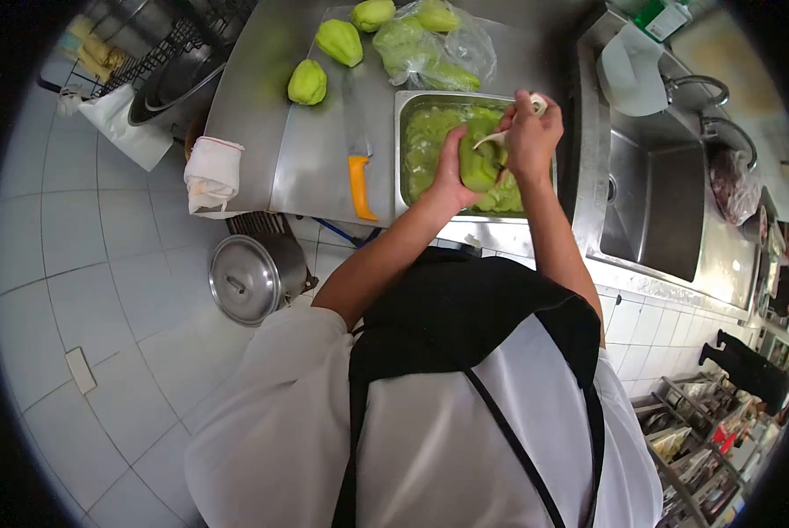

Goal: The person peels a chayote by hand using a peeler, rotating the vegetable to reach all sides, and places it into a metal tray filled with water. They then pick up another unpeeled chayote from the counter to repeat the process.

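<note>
My left hand (450, 172) holds a green chayote (478, 158) over a steel pan (400, 150) with green peelings (427, 132) in it. My right hand (532, 145) is wrapped round a white-handled peeler (498, 137), its tip against the chayote. Left of the pan lies a knife with an orange handle (359, 189), blade pointing away from me. Whole chayotes (339, 42) sit at the back of the steel counter, beside a clear plastic bag (421, 48) with more green pieces.
To the right is a steel sink (654, 194) with taps (707, 85) and a white container (632, 70). A folded cloth (214, 174) lies on the counter's left edge. Below it stands a lidded pot (245, 280). A person in dark clothing (751, 368) is at the far right.
</note>
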{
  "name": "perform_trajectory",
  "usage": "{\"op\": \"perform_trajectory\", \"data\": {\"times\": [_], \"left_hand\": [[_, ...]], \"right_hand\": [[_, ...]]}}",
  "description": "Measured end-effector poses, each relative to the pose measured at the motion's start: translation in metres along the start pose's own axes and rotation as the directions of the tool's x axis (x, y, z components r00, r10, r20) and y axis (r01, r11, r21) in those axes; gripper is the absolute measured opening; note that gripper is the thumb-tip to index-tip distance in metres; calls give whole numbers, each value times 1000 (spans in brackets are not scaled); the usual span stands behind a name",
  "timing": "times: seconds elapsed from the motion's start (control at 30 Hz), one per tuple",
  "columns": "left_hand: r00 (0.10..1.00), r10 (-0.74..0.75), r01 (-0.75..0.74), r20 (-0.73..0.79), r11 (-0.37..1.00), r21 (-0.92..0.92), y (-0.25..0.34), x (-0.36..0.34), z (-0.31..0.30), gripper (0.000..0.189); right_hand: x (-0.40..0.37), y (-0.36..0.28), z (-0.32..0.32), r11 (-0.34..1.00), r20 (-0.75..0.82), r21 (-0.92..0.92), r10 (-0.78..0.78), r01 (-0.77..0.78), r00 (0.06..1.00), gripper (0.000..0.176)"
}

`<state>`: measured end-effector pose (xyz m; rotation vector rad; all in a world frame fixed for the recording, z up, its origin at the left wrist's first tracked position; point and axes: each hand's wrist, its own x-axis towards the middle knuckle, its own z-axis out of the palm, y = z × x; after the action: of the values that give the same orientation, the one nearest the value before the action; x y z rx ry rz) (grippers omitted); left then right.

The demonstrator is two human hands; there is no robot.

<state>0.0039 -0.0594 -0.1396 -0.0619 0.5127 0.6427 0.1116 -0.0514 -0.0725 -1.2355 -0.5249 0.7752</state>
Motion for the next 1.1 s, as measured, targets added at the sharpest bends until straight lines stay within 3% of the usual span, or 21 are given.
{"op": "perform_trajectory", "data": {"times": [0.1,0.5,0.6,0.7,0.8,0.9,1.0,1.1], "left_hand": [[998,-28,27,52,999,28,-5,5,-4,60],[990,-107,107,93,994,6,7,8,-21,70],[998,-56,53,19,991,123,5,2,-29,70],[999,-27,30,-33,996,89,8,6,-37,68],[996,19,-9,-86,994,109,10,7,-45,66],[998,-31,35,-63,997,62,17,6,-50,64],[998,-28,31,-58,998,51,19,-7,-44,61],[997,46,-43,-57,997,69,18,-8,-29,57]], "right_hand": [[12,-4,-2,998,-10,-34,-43,43,999,33],[24,18,-3,998,-73,60,35,-31,997,33],[40,27,-6,999,-138,35,34,-29,990,32],[56,59,-9,992,-164,98,94,-79,982,33],[57,74,-10,993,-261,48,115,-106,958,32],[49,77,-9,994,-231,3,104,-107,967,33],[45,70,-9,985,-169,125,140,-120,976,34],[33,43,-8,895,-73,353,316,-271,946,34]]}}
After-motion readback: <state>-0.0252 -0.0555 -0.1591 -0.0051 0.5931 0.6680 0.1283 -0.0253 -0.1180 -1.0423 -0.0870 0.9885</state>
